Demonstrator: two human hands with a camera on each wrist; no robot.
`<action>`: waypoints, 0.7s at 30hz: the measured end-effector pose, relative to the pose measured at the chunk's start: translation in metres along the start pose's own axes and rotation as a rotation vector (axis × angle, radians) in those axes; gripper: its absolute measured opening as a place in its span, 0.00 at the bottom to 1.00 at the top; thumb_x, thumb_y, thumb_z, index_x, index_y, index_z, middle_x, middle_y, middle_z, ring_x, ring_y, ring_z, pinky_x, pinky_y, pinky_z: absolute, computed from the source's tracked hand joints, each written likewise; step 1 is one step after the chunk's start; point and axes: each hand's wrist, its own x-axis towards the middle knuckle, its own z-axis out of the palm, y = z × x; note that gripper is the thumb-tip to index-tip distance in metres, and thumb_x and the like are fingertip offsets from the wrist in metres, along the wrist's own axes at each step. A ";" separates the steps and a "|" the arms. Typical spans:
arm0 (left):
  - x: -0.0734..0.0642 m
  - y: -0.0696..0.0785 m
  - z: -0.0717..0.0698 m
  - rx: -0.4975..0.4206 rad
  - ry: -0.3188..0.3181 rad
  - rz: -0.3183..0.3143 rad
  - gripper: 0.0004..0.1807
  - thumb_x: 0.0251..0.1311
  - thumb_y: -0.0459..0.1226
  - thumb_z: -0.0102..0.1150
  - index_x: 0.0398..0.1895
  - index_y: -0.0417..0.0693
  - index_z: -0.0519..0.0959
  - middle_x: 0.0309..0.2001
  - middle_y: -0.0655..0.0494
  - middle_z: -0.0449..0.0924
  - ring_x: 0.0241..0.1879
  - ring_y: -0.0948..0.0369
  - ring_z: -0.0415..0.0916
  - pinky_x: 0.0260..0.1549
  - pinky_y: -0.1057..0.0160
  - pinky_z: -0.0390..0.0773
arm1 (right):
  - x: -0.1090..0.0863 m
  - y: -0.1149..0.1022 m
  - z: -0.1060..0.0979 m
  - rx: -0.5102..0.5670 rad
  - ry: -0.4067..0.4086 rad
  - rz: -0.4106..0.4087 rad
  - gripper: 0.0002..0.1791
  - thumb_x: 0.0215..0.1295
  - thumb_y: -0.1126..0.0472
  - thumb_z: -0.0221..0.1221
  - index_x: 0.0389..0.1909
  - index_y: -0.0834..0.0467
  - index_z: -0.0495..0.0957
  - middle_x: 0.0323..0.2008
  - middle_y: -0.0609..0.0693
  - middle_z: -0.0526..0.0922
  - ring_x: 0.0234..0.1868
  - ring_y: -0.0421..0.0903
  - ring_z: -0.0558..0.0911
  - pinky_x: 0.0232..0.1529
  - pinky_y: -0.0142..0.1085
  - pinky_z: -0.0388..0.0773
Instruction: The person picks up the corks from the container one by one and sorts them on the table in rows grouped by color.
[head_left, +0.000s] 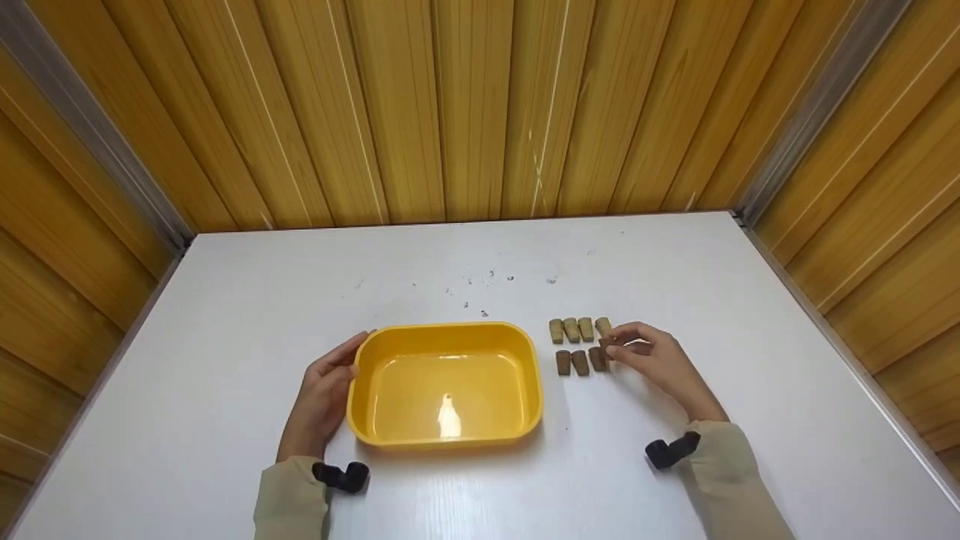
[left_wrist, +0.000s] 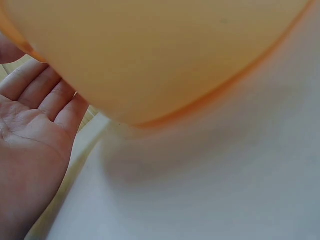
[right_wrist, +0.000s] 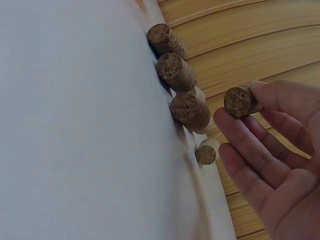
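My left hand [head_left: 321, 397] holds the left side of a yellow plastic basin [head_left: 534, 375], thumb at the rim and fingers against the outer wall. In the left wrist view the basin's wall [left_wrist: 165, 60] fills the top, with the fingers [left_wrist: 60, 95] along it. My right hand [head_left: 660, 364] pinches a dark brown cork stopper [right_wrist: 238, 102] between thumb and fingertips, raised off the table. Three more dark corks [head_left: 580, 364] lie side by side just left of that hand. Behind them is a row of several lighter corks [head_left: 571, 330]; the rightmost is partly covered by the fingers.
The white table [head_left: 225, 315] has small dark scuff marks [head_left: 484, 313] beyond the basin. Wood-patterned panel walls [head_left: 472, 112] enclose it at the back and both sides. A black wrist camera [head_left: 341, 477] sits on each sleeve.
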 end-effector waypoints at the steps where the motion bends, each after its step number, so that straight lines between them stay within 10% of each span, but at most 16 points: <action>1: 0.000 0.000 0.000 0.000 0.008 -0.003 0.28 0.60 0.22 0.42 0.67 0.32 0.63 0.60 0.56 0.77 0.61 0.60 0.73 0.61 0.65 0.73 | 0.000 0.001 0.000 -0.003 0.000 -0.002 0.22 0.60 0.53 0.64 0.50 0.62 0.77 0.49 0.59 0.82 0.40 0.36 0.84 0.42 0.26 0.78; 21: 0.000 0.001 0.000 -0.010 0.007 -0.010 0.29 0.60 0.22 0.43 0.67 0.32 0.63 0.60 0.57 0.77 0.61 0.61 0.73 0.60 0.64 0.73 | 0.001 0.008 -0.008 -0.091 0.022 0.080 0.22 0.61 0.54 0.63 0.51 0.62 0.77 0.46 0.57 0.81 0.41 0.40 0.82 0.42 0.28 0.75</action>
